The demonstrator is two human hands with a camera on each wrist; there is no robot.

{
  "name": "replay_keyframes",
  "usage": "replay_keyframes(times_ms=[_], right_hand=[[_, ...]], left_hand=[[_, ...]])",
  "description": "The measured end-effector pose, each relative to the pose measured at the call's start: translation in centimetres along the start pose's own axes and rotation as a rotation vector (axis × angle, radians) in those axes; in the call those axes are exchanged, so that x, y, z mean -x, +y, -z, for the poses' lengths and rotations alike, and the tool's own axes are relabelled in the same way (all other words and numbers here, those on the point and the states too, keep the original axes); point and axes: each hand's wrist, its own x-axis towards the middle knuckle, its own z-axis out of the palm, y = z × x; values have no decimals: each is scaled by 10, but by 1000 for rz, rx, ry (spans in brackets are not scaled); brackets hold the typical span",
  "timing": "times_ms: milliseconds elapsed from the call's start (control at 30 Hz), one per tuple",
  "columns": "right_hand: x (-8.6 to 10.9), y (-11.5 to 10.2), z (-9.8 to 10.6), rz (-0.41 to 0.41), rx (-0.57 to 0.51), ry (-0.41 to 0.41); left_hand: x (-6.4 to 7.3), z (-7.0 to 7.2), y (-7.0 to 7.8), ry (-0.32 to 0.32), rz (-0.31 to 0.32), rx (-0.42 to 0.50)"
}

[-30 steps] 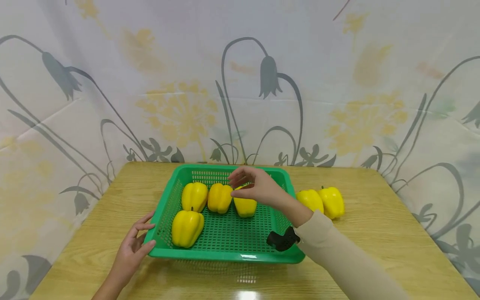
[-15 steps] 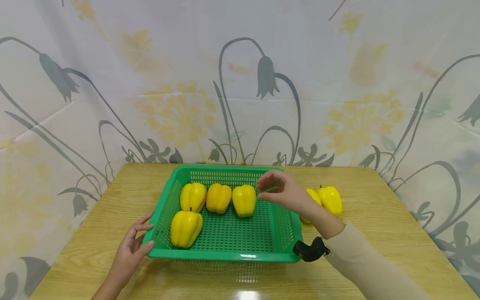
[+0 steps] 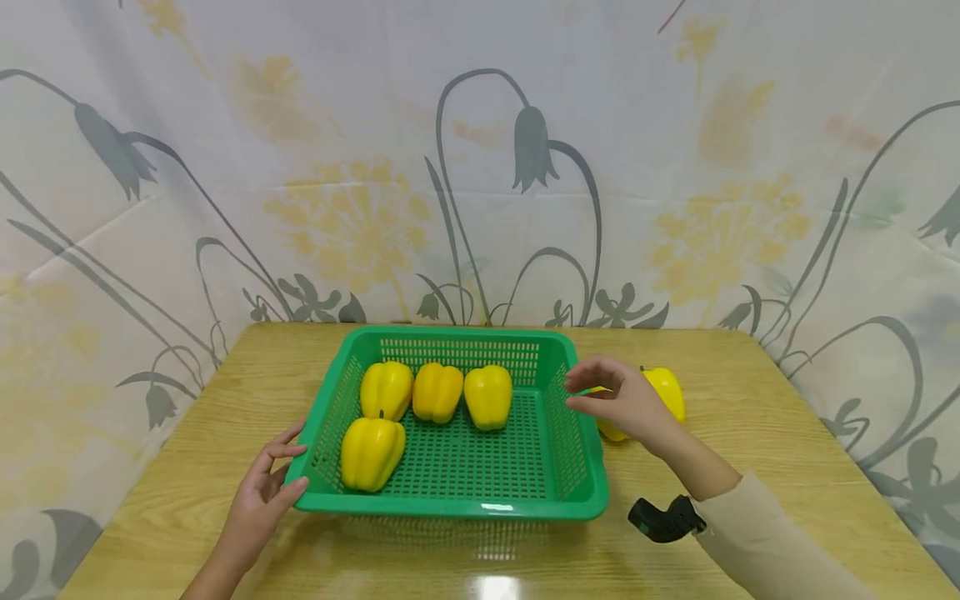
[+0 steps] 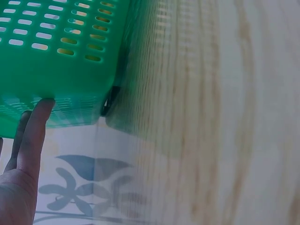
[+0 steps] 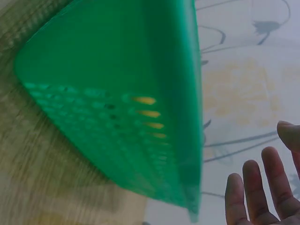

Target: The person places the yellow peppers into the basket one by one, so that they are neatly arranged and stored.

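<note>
- Rightward shift by the right hand (image 3: 628, 403): a second ago it hangs over the green basket (image 3: 450, 507), now it is past the right rim; the basket itself stays put.
- Its fingers curve loosely, slightly apart, thumb held off, pinching nothing.
- Left hand (image 3: 258, 492) has its fingers spread against the basket's left side, the thumb at the near corner.
- Four yellow peppers sit inside: three along the back (image 3: 437, 392), one at near left (image 3: 371, 454). Outside, on the table (image 3: 765, 450), are a far pepper (image 3: 667, 392) and a near pepper (image 3: 613, 431) partly covered by the right hand; whether hand and pepper touch, I cannot tell.
- Likeliest trouble: a knuckle nudging the near pepper into its neighbour, since they lie close and rounded sides could roll on a smooth top.
- A low swing back could catch the black wrist device (image 3: 665, 518) on the rim; a firm left push could slide the basket.
- Materials: slotted, plastic-looking walls with a thick rolled rim; glossy, lobed peppers; shiny wood-grain tabletop; creased floral backdrop (image 3: 480, 233).
</note>
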Motion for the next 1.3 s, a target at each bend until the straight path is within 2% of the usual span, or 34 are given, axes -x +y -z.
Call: replay_keyframes(times_ms=[167,300,533,733,933,1033,1200,1300], right_hand=[[10,14,9,-31,-2,40],[17,27,17,-31,24,72],[28,48,32,-80,102,135],[35,60,43,-80,202,155],[39,70,57,-145,264,166],[39,77,63,-117,311,179],[39,89,72,-4,379,198],[38,93,78,13,395,181]], left_hand=[[-1,1,-2,2,-15,0],[-1,1,-3,12,5,-15],[-2,-2,-4,8,7,-17],[0,0,-3,18,-7,2],[1,1,-5,6,-10,-4],[1,2,-6,4,-4,-3],[1,3,-8,-8,-3,4],[1,3,-7,-13,-9,3]])
